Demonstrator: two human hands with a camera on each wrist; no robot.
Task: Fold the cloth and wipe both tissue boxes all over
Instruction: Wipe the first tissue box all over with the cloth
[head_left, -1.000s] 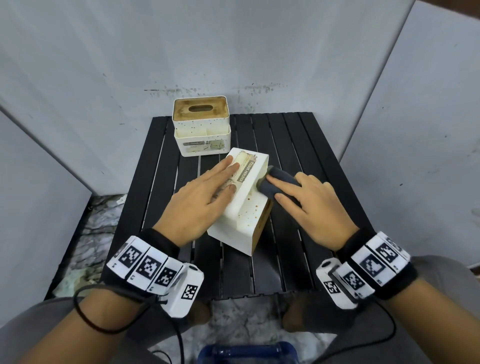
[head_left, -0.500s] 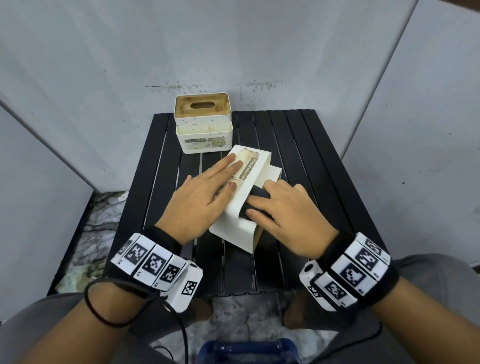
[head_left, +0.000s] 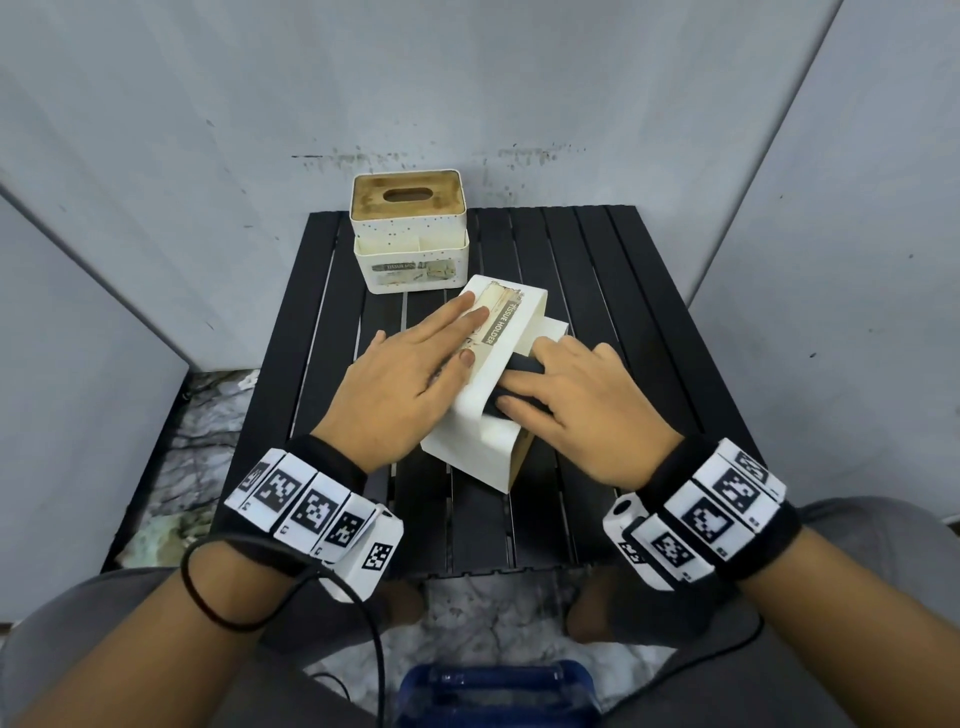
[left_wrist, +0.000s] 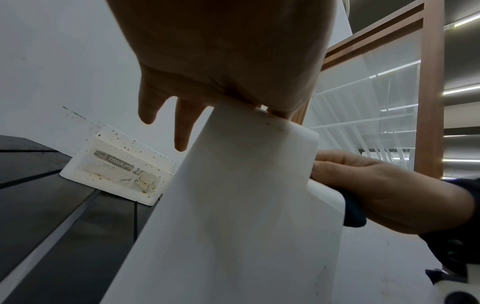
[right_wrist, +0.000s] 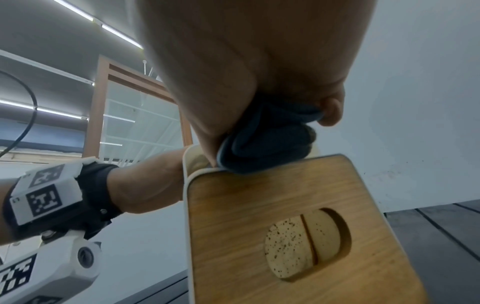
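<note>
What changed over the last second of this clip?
The right hand slid the folded dark cloth from the far right end of the tipped white tissue box onto its upper side, toward the person. The left hand stayed flat on the box; the upright wooden-lidded tissue box stayed put.

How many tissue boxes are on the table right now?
2: one speckled white tissue box with a wooden lid upright at the black slatted table's far edge; one white tissue box lying under both hands.

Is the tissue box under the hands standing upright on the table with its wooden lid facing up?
No: the near tissue box lies on its side, its wooden lid facing sideways toward the right wrist.
</note>
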